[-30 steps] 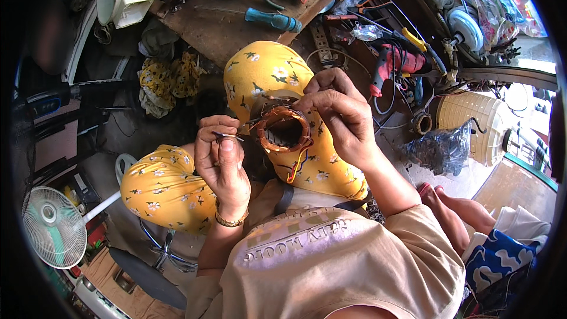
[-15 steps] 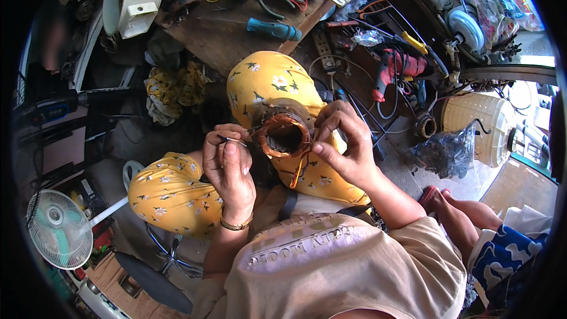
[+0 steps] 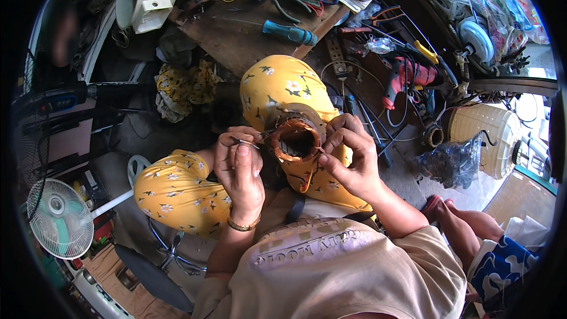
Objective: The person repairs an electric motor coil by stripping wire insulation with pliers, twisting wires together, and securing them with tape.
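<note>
A crowded indoor space seen from above, its edges curving into black. At top centre, a worn brown wooden bench (image 3: pixel 221 40) angles into the room, one corner pointing downward. Around it spreads a grey floor (image 3: pixel 404 176), dim and shadowy on the left, paler on the right. Strong white light enters through an opening (image 3: pixel 538 106) at the right edge, crossed by a dark ledge (image 3: pixel 511 86). Brown cardboard (image 3: pixel 106 267) lies at lower left.
</note>
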